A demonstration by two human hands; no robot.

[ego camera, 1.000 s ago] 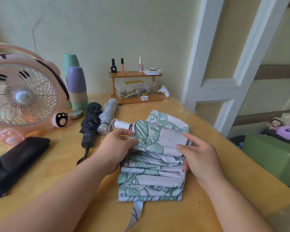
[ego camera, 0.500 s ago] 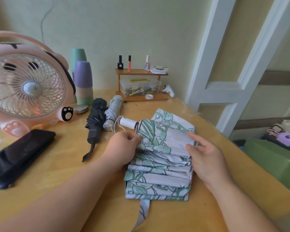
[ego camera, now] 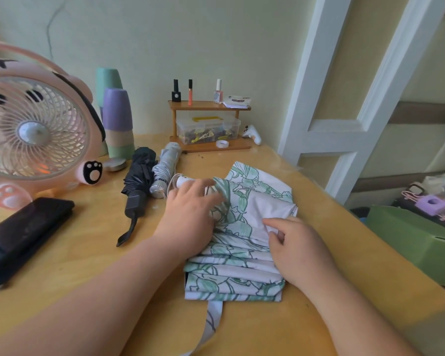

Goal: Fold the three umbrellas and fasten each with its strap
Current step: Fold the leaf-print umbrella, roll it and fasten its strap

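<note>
The left fingers (ego camera: 203, 187) are laid almost straight, a little blurred, on the far part of the leaf umbrella (ego camera: 242, 265), just beside its white handle (ego camera: 183, 181). Nothing is gripped by the left hand (ego camera: 188, 219). A fold of the white cloth is pinched between the thumb and the bent index finger of the right hand (ego camera: 301, 250). The umbrella is lying near the middle of the table (ego camera: 88, 253). Its canopy, white with green leaves, is gathered in flat pleats. Its strap (ego camera: 211, 322) is left loose and points to the near edge. Further left, a black umbrella (ego camera: 138, 181) and a silver umbrella (ego camera: 166, 168) are lying rolled, side by side.
</note>
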